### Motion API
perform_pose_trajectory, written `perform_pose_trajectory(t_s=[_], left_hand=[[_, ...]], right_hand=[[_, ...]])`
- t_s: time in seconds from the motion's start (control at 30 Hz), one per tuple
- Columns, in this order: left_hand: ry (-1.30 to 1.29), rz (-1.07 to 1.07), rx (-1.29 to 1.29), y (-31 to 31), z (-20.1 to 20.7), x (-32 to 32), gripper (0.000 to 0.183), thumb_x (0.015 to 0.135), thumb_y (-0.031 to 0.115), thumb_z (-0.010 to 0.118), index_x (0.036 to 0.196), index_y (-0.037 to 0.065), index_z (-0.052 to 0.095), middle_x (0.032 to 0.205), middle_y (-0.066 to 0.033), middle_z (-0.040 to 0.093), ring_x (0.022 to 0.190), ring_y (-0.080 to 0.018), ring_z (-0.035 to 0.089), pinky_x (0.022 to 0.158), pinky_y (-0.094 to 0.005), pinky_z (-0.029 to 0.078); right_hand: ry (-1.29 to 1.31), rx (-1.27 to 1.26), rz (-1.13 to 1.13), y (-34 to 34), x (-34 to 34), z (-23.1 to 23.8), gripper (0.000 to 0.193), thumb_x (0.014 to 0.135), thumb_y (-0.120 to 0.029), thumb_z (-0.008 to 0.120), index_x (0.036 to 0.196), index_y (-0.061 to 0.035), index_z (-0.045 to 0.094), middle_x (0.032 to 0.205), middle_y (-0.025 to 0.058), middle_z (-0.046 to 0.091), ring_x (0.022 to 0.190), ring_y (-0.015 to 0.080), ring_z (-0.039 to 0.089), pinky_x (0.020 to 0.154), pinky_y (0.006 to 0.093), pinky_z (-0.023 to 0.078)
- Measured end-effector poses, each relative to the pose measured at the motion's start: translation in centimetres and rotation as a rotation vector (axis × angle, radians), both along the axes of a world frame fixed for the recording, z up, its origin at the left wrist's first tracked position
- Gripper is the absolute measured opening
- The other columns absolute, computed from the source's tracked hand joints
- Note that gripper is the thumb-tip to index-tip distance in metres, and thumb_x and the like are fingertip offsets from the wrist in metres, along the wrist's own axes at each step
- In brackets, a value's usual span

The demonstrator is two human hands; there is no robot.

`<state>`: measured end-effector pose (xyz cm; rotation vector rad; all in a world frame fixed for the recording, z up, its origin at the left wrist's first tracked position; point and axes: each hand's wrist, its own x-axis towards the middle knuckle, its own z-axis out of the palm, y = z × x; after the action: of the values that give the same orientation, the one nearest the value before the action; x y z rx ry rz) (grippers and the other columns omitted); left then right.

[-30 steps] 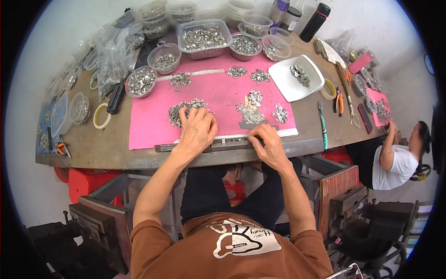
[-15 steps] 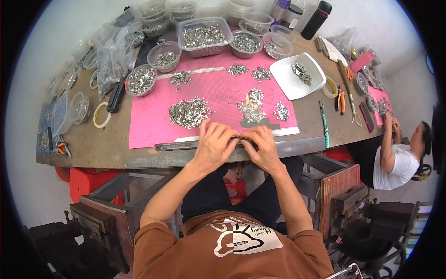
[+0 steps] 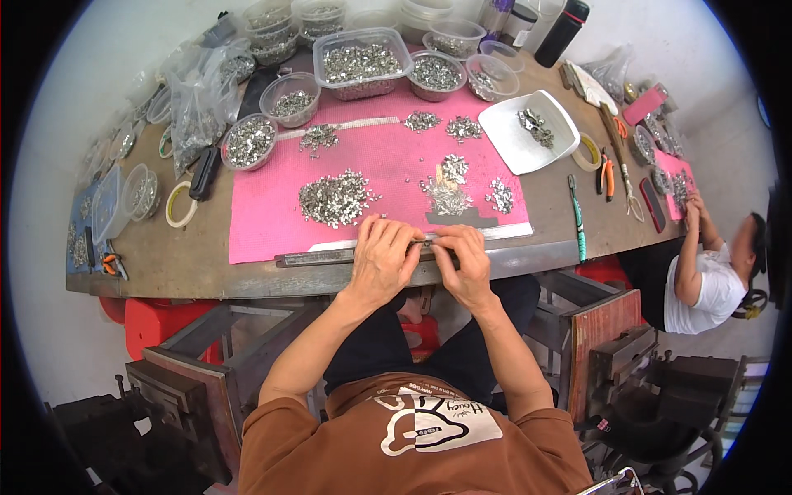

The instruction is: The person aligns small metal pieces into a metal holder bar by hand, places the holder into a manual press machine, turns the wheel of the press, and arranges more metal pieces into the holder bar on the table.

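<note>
At the near table edge, my left hand (image 3: 381,260) rests over a long dark metal bar (image 3: 318,259), its fingers bent and closed together. My right hand (image 3: 464,262) is just beside it, thumb and forefinger pinched close to the left fingertips. Whatever sits between the fingertips is too small and too covered to name. Beyond the hands, a pink mat (image 3: 272,206) carries a large heap of small silvery metal pieces (image 3: 334,199). Smaller piles lie to its right, among them a pile of thin metal pieces (image 3: 448,200) and a loose cluster (image 3: 500,196).
Plastic tubs of metal pieces (image 3: 363,62) line the back. A white tray (image 3: 505,144), a tape roll (image 3: 586,154), orange-handled pliers (image 3: 607,180) and a green toothbrush (image 3: 576,216) lie right. At left are a black-handled tool (image 3: 205,173) and another tape roll (image 3: 175,206). A co-worker (image 3: 709,276) sits far right.
My right hand's fingers have shifted and straightened a little at the bar, with the wrist slightly left. My left hand has barely moved. The heaps look the same.
</note>
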<state>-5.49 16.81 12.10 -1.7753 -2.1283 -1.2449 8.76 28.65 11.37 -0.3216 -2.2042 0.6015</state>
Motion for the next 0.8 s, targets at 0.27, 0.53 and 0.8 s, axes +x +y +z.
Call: perform_pose_trajectory(t_s=[0.27,0.53,0.8], left_hand=[[0.063,0.048,-0.014,0.5,0.2,0.6,0.020,0.085,0.017,0.077,0.100,0.008,0.068,0.095,-0.0057,0.065,0.097,-0.0263,0.061,0.106,-0.0531,0.036],[0.083,0.069,0.050,0.5,-0.6,1.0,0.019,0.083,0.019,0.079,0.098,0.011,0.073,0.092,-0.0031,0.063,0.093,-0.0235,0.060,0.103,-0.0492,0.040],[0.167,0.081,0.097,0.5,-1.4,0.8,0.014,0.083,0.019,0.078,0.095,0.013,0.076,0.087,-0.0034,0.060,0.090,-0.0240,0.059,0.100,-0.0507,0.045]], right_hand=[[-0.028,-0.191,-0.044,0.2,0.1,0.4,0.011,0.087,0.001,0.071,0.096,-0.0021,0.067,0.096,0.0113,0.070,0.092,0.0292,0.066,0.087,0.0387,0.048],[-0.102,-0.093,0.046,2.3,-1.2,2.3,0.013,0.084,-0.001,0.073,0.095,-0.0048,0.068,0.093,0.0085,0.066,0.088,0.0282,0.062,0.081,0.0396,0.044],[-0.270,0.067,0.239,4.6,-12.1,2.1,0.009,0.089,-0.013,0.070,0.094,-0.0074,0.074,0.091,0.0105,0.064,0.092,0.0312,0.061,0.084,0.0440,0.045]])
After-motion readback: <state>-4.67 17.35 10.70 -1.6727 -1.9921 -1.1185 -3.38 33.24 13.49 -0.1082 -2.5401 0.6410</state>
